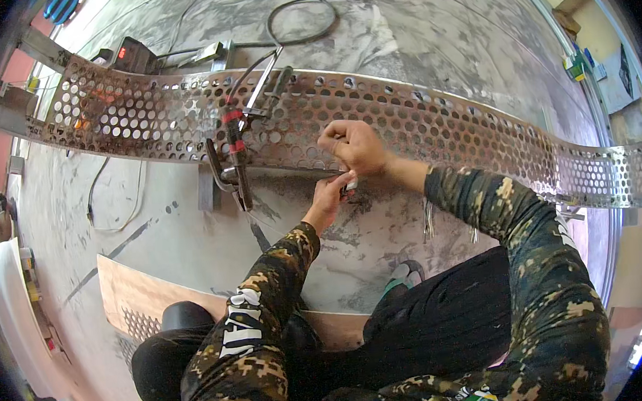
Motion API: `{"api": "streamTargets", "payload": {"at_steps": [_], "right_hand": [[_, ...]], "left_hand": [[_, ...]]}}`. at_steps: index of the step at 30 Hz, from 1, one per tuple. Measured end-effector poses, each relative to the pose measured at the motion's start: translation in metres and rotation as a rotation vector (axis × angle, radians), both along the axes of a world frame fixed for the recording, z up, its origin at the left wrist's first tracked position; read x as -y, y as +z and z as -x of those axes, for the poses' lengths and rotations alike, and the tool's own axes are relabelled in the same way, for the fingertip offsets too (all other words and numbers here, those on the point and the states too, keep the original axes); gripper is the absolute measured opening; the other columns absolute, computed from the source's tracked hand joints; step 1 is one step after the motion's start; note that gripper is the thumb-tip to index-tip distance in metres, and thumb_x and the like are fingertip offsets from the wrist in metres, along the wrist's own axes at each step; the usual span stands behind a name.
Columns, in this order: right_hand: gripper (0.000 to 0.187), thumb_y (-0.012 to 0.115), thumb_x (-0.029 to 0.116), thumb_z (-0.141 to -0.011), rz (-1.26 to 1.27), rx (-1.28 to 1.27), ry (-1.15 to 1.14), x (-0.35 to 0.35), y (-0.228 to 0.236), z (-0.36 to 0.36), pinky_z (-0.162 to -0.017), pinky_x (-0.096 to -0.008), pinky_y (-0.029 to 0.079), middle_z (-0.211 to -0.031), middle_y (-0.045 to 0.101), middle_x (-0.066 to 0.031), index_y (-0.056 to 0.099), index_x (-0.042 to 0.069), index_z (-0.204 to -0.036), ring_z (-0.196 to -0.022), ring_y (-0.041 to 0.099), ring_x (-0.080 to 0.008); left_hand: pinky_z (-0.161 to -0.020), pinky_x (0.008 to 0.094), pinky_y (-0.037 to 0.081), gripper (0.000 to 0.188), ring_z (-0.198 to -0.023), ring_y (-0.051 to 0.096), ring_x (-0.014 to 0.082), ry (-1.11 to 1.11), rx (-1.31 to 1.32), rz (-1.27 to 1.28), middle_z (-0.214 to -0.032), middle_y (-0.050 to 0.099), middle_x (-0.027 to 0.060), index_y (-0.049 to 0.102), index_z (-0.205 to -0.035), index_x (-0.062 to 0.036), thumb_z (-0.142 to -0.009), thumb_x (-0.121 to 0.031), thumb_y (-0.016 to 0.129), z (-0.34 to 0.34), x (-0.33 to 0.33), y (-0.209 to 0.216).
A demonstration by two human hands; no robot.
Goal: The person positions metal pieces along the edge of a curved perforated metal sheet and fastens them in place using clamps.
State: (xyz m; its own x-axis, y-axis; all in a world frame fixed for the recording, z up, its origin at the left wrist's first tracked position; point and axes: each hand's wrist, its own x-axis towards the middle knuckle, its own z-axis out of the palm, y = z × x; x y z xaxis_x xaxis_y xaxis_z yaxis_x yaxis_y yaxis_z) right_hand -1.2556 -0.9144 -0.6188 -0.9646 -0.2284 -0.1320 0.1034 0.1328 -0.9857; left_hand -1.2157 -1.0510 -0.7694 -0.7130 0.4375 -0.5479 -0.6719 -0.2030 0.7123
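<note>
A long perforated metal sheet (314,118) stretches across the view in front of me, full of round holes. My left hand (327,200) is at its near edge, fingers closed on a small white and dark object (349,188) that is mostly hidden. Just above and to the right, my right hand (358,148) is curled closed over the sheet; whatever it pinches, if anything, cannot be made out. The two hands almost touch. Left of them, a metal clamp (257,104) grips the sheet, and a red and black handled tool (236,143) with a cable rests against it.
A dark box with a red lit display (132,55) sits behind the sheet at left. Black cable (298,2) loops over the grey floor. Several thin pale rods (429,218) lie under the near edge. By my legs is a tan board (128,287); another cord (89,211) lies at left.
</note>
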Motion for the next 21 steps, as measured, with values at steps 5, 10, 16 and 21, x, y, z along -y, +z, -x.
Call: {"api": "streamTargets", "payload": {"at_steps": [5, 10, 16, 21], "right_hand": [[0.017, 0.064, 0.014, -0.089, 0.122, 0.095, 0.648, -0.027, 0.038, 0.019, -0.052, -0.0186, 0.042, -0.077, 0.063, -0.0004, 0.065, 0.0, -0.098, -0.06, 0.053, -0.0024], [0.021, 0.065, 0.019, -0.089, 0.049, 0.063, 0.649, -0.029, 0.006, 0.01, -0.06, -0.0247, 0.044, -0.072, 0.06, 0.0, 0.065, -0.002, -0.086, -0.071, 0.054, -0.0072], [0.039, 0.052, 0.036, -0.097, 0.012, 0.019, -0.167, 0.0, -0.012, -0.007, -0.05, -0.0256, 0.037, -0.061, 0.054, 0.0009, 0.062, 0.003, -0.077, -0.055, 0.048, -0.0069], [0.026, 0.065, 0.027, -0.09, 0.1, 0.092, 0.488, -0.031, 0.016, 0.013, -0.045, -0.0197, 0.035, -0.062, 0.055, 0.0032, 0.065, 0.002, -0.084, -0.052, 0.047, -0.003]], "left_hand": [[-0.066, 0.0258, 0.042, 0.032, -0.077, 0.056, 0.0113, 0.062, -0.019, -0.032, -0.092, 0.059, 0.0005, 0.065, -0.097, -0.0054, -0.081, -0.033, 0.071, -0.01, -0.019, 0.025], [-0.068, 0.0251, 0.043, 0.031, -0.079, 0.056, 0.0102, 0.119, -0.017, -0.086, -0.094, 0.06, -0.0001, 0.063, -0.099, -0.006, -0.082, -0.031, 0.071, -0.016, -0.025, 0.026], [-0.07, 0.026, 0.043, 0.035, -0.082, 0.056, 0.0089, 0.116, -0.04, -0.082, -0.095, 0.061, -0.0003, 0.061, -0.102, -0.0055, -0.082, -0.032, 0.072, -0.014, -0.019, 0.012], [-0.066, 0.0236, 0.041, 0.03, -0.076, 0.053, 0.0061, 0.109, -0.019, -0.183, -0.09, 0.06, -0.0025, 0.062, -0.102, -0.005, -0.085, -0.028, 0.071, -0.016, -0.032, 0.012]]}}
